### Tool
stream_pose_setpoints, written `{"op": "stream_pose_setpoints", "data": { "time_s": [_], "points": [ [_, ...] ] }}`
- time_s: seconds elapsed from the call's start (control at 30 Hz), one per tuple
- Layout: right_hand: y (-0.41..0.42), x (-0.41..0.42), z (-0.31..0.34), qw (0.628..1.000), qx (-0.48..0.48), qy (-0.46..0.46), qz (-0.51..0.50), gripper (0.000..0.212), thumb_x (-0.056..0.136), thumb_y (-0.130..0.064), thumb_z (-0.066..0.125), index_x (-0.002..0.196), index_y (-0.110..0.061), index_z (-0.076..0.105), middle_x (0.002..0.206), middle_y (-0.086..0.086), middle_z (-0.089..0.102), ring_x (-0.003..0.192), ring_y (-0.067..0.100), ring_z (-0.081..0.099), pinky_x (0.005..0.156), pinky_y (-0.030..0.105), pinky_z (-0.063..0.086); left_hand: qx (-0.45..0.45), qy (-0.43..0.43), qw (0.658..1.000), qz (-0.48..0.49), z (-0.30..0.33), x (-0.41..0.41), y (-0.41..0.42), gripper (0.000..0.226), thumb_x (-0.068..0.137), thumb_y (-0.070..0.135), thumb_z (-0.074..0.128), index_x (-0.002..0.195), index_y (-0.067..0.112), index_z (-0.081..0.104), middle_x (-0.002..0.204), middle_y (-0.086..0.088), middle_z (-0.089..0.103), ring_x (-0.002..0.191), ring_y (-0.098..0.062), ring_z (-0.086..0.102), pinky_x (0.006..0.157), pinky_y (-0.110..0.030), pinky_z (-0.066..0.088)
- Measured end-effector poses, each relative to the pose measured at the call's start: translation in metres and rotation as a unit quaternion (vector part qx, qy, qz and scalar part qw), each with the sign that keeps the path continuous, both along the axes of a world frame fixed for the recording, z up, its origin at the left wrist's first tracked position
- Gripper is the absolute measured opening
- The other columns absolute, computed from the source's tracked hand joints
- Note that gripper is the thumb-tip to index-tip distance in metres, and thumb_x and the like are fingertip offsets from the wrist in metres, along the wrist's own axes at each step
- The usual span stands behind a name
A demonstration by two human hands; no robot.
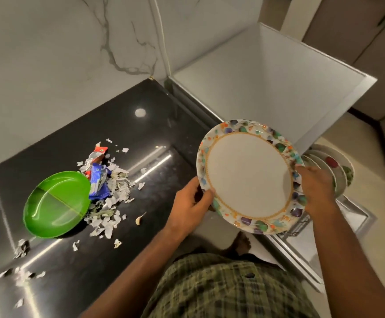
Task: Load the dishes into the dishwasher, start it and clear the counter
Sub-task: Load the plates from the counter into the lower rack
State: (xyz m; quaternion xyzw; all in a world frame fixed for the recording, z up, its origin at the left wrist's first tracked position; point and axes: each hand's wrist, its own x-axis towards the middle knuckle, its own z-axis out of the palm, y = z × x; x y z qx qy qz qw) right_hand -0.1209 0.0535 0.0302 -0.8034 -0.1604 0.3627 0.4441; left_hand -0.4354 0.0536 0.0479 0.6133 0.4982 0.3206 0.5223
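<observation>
Both hands hold one floral-rimmed plate in the air beside the counter edge.

The left hand (192, 203) grips the plate (248, 177) at its left rim, fingers curled under; the right hand (316, 187) pinches the right rim. On the black counter (141, 134) to the left lie a green plate (57, 204) and, touching it, torn wrappers and scraps (107, 182). Beyond the right hand, plates (331, 166) stand upright in the dishwasher rack.

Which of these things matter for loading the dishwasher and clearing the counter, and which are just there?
Part of the job:
plate, held by both hands
left hand
right hand
racked plates
green dish
scraps
wrapper
garlic clove

Just there:
marble wall
white panel
</observation>
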Motion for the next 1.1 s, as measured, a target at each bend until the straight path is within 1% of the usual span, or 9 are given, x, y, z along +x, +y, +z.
{"op": "stream_pose_setpoints", "data": {
  "time_s": [0.17,0.3,0.4,0.53,0.67,0.73,0.8,0.93,1.1],
  "points": [
    [-0.035,0.022,-0.015,0.998,-0.014,0.017,-0.053,0.011,0.091,-0.031,0.07,0.082,-0.027,0.075,0.1,0.007,0.076,0.1,0.032,0.072,0.092,0.054,0.059,0.005,-0.023,0.998,-0.054,0.001,0.034,-0.002,0.026,0.106,0.024,0.058,0.131,0.016,0.062,0.116,0.008,0.075,0.104,-0.013,0.075,0.082,-0.039,0.065],
    [-0.055,0.046,-0.022,0.997,-0.004,0.006,-0.079,0.007,0.095,-0.022,0.067,0.093,-0.022,0.073,0.101,0.007,0.074,0.093,0.022,0.068,0.074,0.031,0.053,0.056,-0.006,0.994,-0.098,0.005,0.069,0.008,0.018,0.104,0.03,0.062,0.108,0.012,0.061,0.095,0.002,0.074,0.084,-0.017,0.075,0.064,-0.042,0.063],
    [-0.065,0.073,-0.03,0.997,-0.009,-0.038,-0.071,0.026,0.094,-0.025,0.07,0.118,-0.015,0.074,0.109,0.005,0.074,0.104,0.023,0.068,0.077,0.028,0.049,0.109,0.044,0.985,-0.13,0.008,0.109,0.018,0.023,0.103,0.028,0.062,0.089,0.017,0.047,0.073,-0.004,0.061,0.064,-0.024,0.061,0.055,-0.046,0.05],
    [-0.067,0.103,-0.01,0.993,0.071,-0.082,-0.049,0.031,0.097,-0.015,0.071,0.127,-0.015,0.068,0.103,-0.011,0.07,0.104,0.009,0.069,0.069,0.012,0.051,0.193,0.163,0.933,-0.255,0.015,0.17,0.027,0.03,0.104,0.029,0.056,0.092,0.032,0.029,0.066,0.008,0.049,0.054,-0.013,0.044,0.055,-0.033,0.035],
    [-0.072,0.147,0.009,0.966,0.111,-0.188,0.141,0.052,0.092,-0.004,0.073,0.141,-0.02,0.061,0.139,-0.02,0.056,0.121,-0.017,0.05,0.099,0.005,0.042,0.234,0.262,0.867,-0.353,0.007,0.236,0.029,0.014,0.108,0.032,0.044,0.112,0.021,0.038,0.086,-0.001,0.056,0.071,-0.025,0.05,0.063,-0.034,0.032],
    [-0.076,0.176,0.001,0.929,0.063,-0.272,0.241,0.057,0.085,-0.003,0.077,0.138,-0.022,0.065,0.146,-0.016,0.049,0.133,-0.008,0.038,0.115,0.022,0.03,0.235,0.298,0.838,-0.392,-0.004,0.269,0.032,0.019,0.109,0.034,0.042,0.12,0.02,0.038,0.092,-0.006,0.058,0.083,-0.034,0.06,0.066,-0.037,0.035],
    [-0.081,0.187,-0.013,0.924,0.039,-0.238,0.296,0.052,0.082,0.001,0.08,0.127,-0.025,0.072,0.139,-0.009,0.06,0.13,0.002,0.049,0.115,0.039,0.039,0.228,0.324,0.82,-0.413,-0.015,0.293,0.035,0.022,0.108,0.033,0.043,0.125,0.018,0.039,0.104,-0.013,0.063,0.096,-0.04,0.062,0.07,-0.04,0.038],
    [-0.099,0.206,-0.066,0.913,-0.058,-0.211,0.344,0.032,0.09,-0.015,0.071,0.118,-0.03,0.077,0.119,-0.003,0.075,0.11,0.023,0.066,0.096,0.043,0.053,0.21,0.354,0.787,-0.458,-0.046,0.352,0.035,0.024,0.109,0.03,0.044,0.131,0.02,0.04,0.116,-0.013,0.063,0.107,-0.039,0.06,0.074,-0.042,0.039],
    [-0.127,0.207,-0.14,0.888,-0.173,-0.31,0.292,0.032,0.089,-0.031,0.075,0.121,-0.038,0.075,0.132,0.0,0.068,0.111,0.034,0.056,0.089,0.048,0.049,0.205,0.344,0.77,-0.497,-0.11,0.378,0.042,0.027,0.095,0.016,0.06,0.106,0.03,0.039,0.097,-0.004,0.067,0.097,-0.032,0.06,0.072,-0.037,0.036]
  ]
}}
